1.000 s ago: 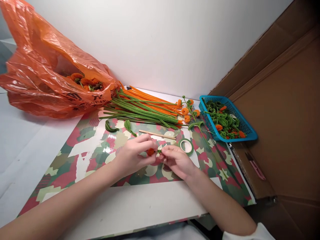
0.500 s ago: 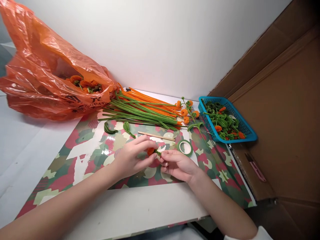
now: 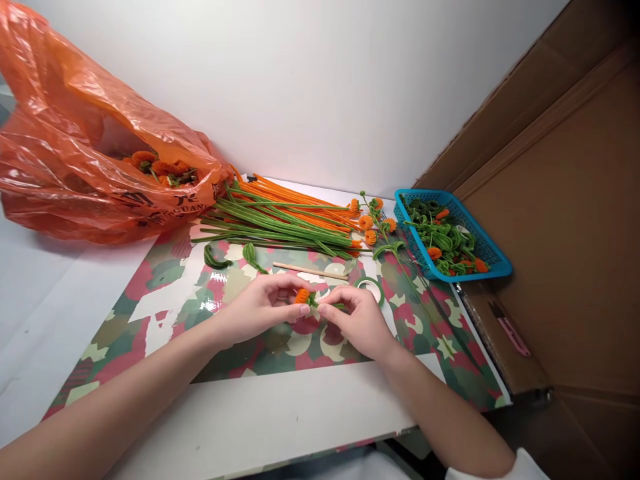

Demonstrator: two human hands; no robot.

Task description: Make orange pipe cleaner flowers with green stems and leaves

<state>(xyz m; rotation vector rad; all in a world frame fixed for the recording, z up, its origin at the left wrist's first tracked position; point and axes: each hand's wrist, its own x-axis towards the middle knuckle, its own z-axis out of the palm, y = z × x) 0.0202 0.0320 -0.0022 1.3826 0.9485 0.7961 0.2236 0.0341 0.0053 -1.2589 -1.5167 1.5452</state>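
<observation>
My left hand (image 3: 260, 308) pinches a small orange pipe-cleaner bud (image 3: 302, 296) between thumb and fingers. My right hand (image 3: 361, 319) grips the short green stem (image 3: 327, 305) that comes off the bud. Both hands hover low over a camouflage-patterned sheet (image 3: 165, 300). A roll of green tape (image 3: 376, 285) lies just behind my right hand, partly hidden by it. A thin wooden stick (image 3: 310, 271) lies just beyond my fingers.
An orange plastic bag (image 3: 85, 147) holding orange flowers sits at the back left. Green and orange pipe cleaners (image 3: 285, 217) are piled behind the stick. A blue basket (image 3: 495, 263) of green and orange pieces stands right, beside cardboard walls (image 3: 565, 220). Finished flower stems (image 3: 377, 227) lie near it.
Both hands have shifted slightly; my right hand turned over from palm-up and closed in on the stem, now covering part of the tape roll. The bud stays between the hands.
</observation>
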